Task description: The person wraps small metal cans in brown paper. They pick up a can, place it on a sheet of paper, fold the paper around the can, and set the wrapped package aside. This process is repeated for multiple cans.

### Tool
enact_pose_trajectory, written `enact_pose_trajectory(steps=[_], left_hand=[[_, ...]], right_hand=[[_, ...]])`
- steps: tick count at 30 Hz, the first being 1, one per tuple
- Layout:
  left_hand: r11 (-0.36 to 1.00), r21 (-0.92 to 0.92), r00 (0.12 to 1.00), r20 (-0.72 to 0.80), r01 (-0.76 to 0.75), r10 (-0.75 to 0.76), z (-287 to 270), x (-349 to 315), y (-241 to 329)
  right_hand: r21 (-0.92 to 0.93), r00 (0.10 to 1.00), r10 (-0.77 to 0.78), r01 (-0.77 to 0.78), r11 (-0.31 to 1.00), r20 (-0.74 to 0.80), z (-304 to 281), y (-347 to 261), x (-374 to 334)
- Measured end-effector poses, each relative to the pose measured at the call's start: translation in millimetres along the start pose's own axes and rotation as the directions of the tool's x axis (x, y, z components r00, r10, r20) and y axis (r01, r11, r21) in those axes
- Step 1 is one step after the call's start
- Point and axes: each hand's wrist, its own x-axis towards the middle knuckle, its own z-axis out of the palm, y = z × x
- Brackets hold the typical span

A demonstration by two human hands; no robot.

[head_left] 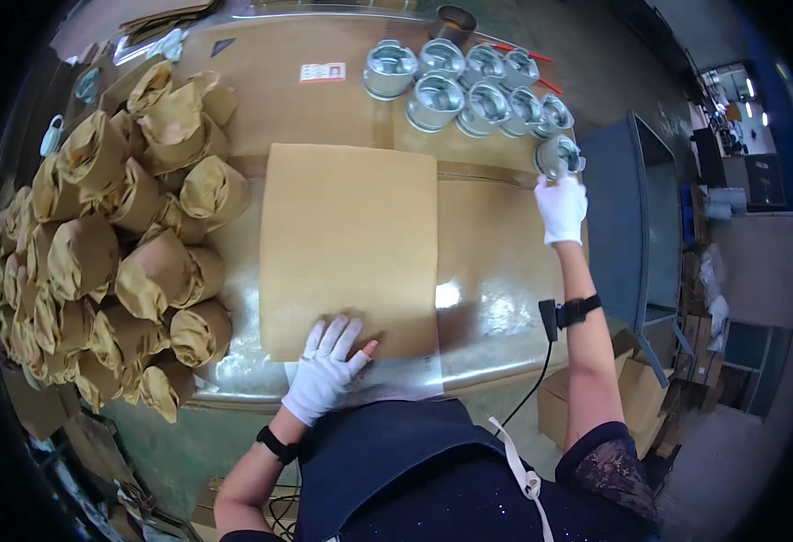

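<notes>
A rectangular sheet of brown paper [351, 244] lies flat in the middle of the table. My left hand [329, 366], in a white glove with a bare fingertip showing, rests on its near edge with the fingers spread. My right hand [561, 208], gloved in white too, reaches far out to the right. Its fingers are closed at the near side of a shiny metal cylinder [556, 152], the nearest of a group; the fingertips are partly hidden. Behind it, several like metal cylinders [485, 108] stand in rows at the table's far right.
Many paper-wrapped bundles [85, 257] are heaped along the left side. A brown can [453, 22] and red-handled tools [548, 85] are at the far edge. Right of the table stands a grey metal cabinet [615, 217], with a cardboard box [564, 402] below. A black cable [534, 384] hangs from my right wrist strap.
</notes>
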Motion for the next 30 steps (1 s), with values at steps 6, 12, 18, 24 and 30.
enact_pose_trajectory(steps=[6,12,18,24,30], left_hand=[[0.990,0.035,0.990,0.047,-0.138,0.136,19,9,-21],[0.981,-0.107,0.987,-0.006,-0.163,0.163,13,5,-35],[0.983,-0.008,0.979,0.096,-0.181,0.181,10,2,-25],[0.993,-0.067,0.995,0.023,-0.098,0.100,9,-16,-31],[0.990,0.101,0.961,-0.247,-0.098,0.120,-39,71,-53]], right_hand=[[-0.340,0.966,-0.144,0.212,0.916,0.215,24,34,62],[-0.209,0.885,-0.201,0.309,0.928,0.419,9,5,78],[0.691,0.562,-0.436,-0.393,0.606,0.703,-49,-68,-20],[0.492,0.174,-0.747,-0.841,0.226,0.642,-65,-173,-151],[0.579,0.594,-0.500,0.070,0.812,0.630,-133,-190,-142]])
